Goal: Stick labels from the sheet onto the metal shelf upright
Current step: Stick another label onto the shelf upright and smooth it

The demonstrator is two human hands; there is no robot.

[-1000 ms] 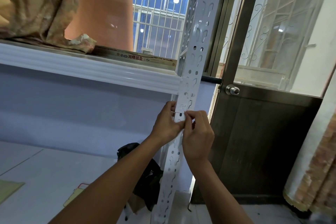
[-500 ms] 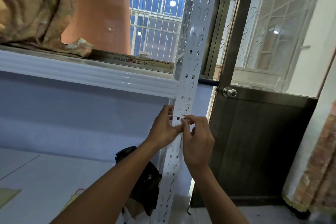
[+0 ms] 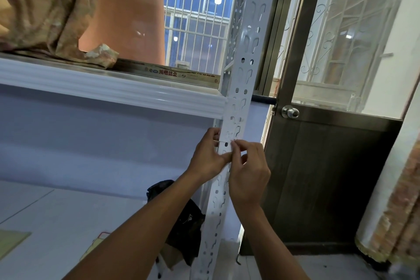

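A white perforated metal shelf upright [image 3: 246, 57] runs from the top of the view down to the floor. Both my hands are on it just below the shelf beam. My left hand [image 3: 208, 154] wraps the upright's left edge, thumb pressed on its face. My right hand [image 3: 248, 170] pinches a small white label [image 3: 228, 142] with a red mark at its edge, held flat against the upright's face. No label sheet is visible.
A white shelf beam [image 3: 109, 91] meets the upright at left, with crumpled patterned cloth [image 3: 45, 9] on top. A dark door with a round knob [image 3: 290, 112] stands right of the upright. A black bag [image 3: 181, 218] lies on the floor behind it.
The camera has tipped slightly, so the hands sit a little lower in view. Both hands stay on the same spot of the upright, fingers shifting a little on the label.
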